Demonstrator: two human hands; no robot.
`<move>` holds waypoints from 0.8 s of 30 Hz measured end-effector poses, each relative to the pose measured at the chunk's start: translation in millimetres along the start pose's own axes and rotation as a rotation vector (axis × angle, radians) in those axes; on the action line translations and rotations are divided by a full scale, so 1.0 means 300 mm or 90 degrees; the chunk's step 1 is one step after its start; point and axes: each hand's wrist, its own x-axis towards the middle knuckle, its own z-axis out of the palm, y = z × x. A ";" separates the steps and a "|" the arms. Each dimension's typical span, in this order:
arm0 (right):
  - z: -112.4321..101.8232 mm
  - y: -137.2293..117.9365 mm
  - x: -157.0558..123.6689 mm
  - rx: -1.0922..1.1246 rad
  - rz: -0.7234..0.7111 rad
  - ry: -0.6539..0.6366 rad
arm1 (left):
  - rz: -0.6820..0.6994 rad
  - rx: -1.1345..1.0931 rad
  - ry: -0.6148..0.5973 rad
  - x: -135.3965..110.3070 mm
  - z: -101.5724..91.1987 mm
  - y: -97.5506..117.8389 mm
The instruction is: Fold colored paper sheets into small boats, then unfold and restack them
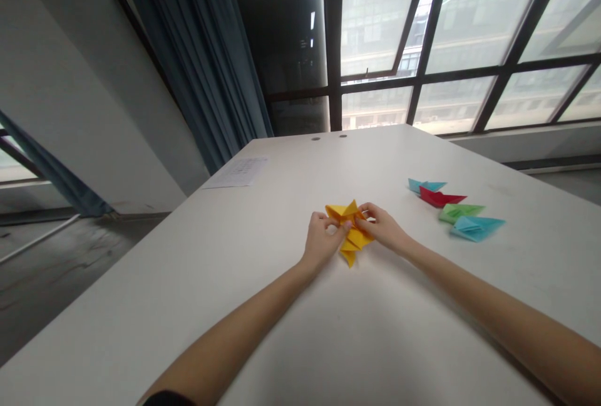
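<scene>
A yellow folded paper (pixel 355 241) with several pointed flaps is held between my two hands, just above the white table (pixel 263 237). My left hand (pixel 323 237) pinches its left side, with the thumb pressed near the middle. On the other side, my right hand (pixel 379 225) grips the paper's right edge between thumb and fingers. One pointed corner hangs down toward me and another sticks up at the back. Parts of the folds are hidden behind my fingers.
To the right lie folded paper boats: a light blue one (pixel 476 228), a green one (pixel 460 212), a red one (pixel 441 197) and another blue one (pixel 422 186). A printed sheet (pixel 238 172) rests near the left edge. Windows and a blue curtain (pixel 197 49) stand beyond.
</scene>
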 end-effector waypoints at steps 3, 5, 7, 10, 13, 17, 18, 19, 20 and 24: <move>0.003 -0.012 -0.004 -0.018 -0.025 -0.005 | -0.041 -0.022 0.016 0.017 0.012 -0.006; -0.003 -0.016 -0.001 -0.009 -0.016 -0.003 | -0.079 -0.071 0.021 0.025 0.015 -0.007; -0.017 -0.019 0.006 0.037 0.022 -0.016 | -0.146 -0.148 0.022 0.031 0.010 -0.006; -0.051 -0.028 0.013 0.148 0.114 -0.084 | -0.222 -0.284 0.015 0.039 -0.009 -0.001; -0.088 -0.043 0.009 0.240 0.166 -0.142 | -0.222 -0.402 0.013 0.050 -0.031 0.004; -0.122 -0.048 0.004 0.299 0.172 -0.179 | -0.257 -0.486 0.038 0.062 -0.043 -0.001; -0.128 -0.045 0.005 0.300 0.173 -0.187 | -0.272 -0.498 0.044 0.066 -0.043 -0.006; -0.134 -0.041 0.006 0.297 0.172 -0.196 | -0.286 -0.510 0.047 0.069 -0.042 -0.011; -0.141 -0.037 0.008 0.292 0.170 -0.207 | -0.297 -0.518 0.048 0.072 -0.042 -0.016; -0.168 -0.019 0.015 0.277 0.168 -0.260 | -0.299 -0.508 0.050 0.081 -0.039 -0.032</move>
